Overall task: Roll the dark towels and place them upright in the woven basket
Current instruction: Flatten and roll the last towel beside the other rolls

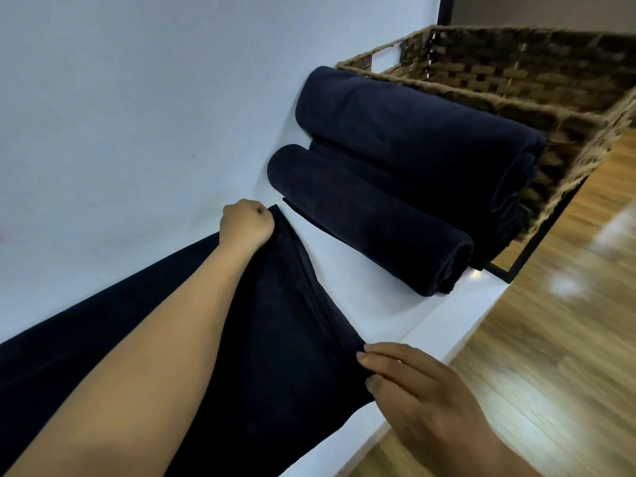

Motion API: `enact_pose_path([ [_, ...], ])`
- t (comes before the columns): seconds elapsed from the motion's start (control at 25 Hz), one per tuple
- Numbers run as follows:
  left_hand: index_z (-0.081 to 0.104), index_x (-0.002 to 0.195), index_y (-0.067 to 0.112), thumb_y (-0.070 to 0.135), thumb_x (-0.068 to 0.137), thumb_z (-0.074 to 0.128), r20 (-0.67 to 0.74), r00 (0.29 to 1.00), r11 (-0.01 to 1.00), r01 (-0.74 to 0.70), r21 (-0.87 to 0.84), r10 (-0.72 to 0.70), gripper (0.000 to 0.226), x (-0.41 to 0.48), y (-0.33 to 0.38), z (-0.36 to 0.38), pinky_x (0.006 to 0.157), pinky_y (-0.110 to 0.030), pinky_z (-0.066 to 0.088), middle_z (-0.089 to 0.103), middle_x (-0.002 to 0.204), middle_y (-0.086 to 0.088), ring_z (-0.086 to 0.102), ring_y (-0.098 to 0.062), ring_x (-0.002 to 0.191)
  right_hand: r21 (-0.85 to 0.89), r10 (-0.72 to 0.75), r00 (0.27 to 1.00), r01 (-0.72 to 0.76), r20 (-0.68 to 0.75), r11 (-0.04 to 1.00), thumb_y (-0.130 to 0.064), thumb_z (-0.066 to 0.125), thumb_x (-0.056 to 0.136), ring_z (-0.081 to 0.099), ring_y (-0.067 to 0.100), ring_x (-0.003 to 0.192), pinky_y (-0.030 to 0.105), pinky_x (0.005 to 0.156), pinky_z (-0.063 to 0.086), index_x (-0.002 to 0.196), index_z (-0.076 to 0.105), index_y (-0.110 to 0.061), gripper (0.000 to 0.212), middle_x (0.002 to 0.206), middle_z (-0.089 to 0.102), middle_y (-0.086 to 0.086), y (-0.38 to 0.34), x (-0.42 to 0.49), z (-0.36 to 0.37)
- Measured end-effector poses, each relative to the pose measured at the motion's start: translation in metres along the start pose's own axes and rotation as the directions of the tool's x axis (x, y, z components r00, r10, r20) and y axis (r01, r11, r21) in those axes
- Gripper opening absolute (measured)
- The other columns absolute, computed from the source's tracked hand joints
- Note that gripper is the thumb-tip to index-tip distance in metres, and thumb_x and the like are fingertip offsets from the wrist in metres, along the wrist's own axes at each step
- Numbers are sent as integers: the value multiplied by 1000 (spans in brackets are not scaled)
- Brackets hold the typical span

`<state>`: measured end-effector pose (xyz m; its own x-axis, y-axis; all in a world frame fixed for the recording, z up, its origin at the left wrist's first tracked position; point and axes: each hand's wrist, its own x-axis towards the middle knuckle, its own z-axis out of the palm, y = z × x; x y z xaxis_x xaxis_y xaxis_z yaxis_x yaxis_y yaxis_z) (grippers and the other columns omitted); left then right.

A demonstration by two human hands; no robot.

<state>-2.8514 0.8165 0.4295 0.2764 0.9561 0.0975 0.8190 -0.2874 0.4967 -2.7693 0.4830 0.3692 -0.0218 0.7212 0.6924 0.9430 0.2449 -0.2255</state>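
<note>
A dark navy towel [275,339] lies flat on the white table, folded lengthwise, its short end toward the basket. My left hand [246,223] grips the far corner of that end with curled fingers. My right hand [409,383] pinches the near corner at the table's edge. Two rolled dark towels lie on their sides beyond: a smaller roll [368,222] in front and a bigger roll [413,132] behind it, against the woven basket [499,101]. The basket's inside shows no towel.
The white table [120,115] stretches to the left and behind. Its right edge [447,339] drops to a wooden floor [550,339]. A black frame [516,270] runs under the basket's near corner.
</note>
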Motion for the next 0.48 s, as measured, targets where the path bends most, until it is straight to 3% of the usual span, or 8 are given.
enact_pose_path([
  [0.08,61,84,5,45,85,34,87,988,992,128,-8,-126,48,8,15,-7,70,-32,48,64,94,-13,60,-29,81,-12,-28,999,28,20,1000,3,73,74,69,16,101,31,73,58,70,70,-11,15,100,75,-1,0,4,-2],
  [0.16,60,100,6,61,84,38,134,979,983,134,128,-151,61,11,29,-8,79,-33,47,61,106,-10,61,-32,97,1,-40,998,40,39,999,2,75,72,70,14,99,30,72,58,69,71,-12,16,98,75,-4,0,6,-3],
  [0.24,55,96,10,49,88,48,156,984,952,34,304,-85,40,9,37,-4,73,-31,41,57,112,-9,56,-29,98,14,-41,998,41,43,999,2,75,72,70,13,99,30,71,58,69,71,-12,15,97,76,-4,1,7,-4],
  [0.32,52,86,11,34,85,52,177,981,930,3,368,-73,23,10,41,-1,66,-29,37,56,111,-9,51,-26,91,19,-37,998,36,46,999,1,77,71,70,13,98,30,70,58,68,72,-12,15,96,76,-4,0,8,-5],
  [0.48,51,82,13,35,80,62,239,963,934,31,357,-123,24,14,47,-5,62,-28,41,49,89,-5,57,-25,80,1,-53,998,53,45,999,0,77,71,71,13,95,29,69,58,68,72,-14,15,95,76,-4,-7,11,-4],
])
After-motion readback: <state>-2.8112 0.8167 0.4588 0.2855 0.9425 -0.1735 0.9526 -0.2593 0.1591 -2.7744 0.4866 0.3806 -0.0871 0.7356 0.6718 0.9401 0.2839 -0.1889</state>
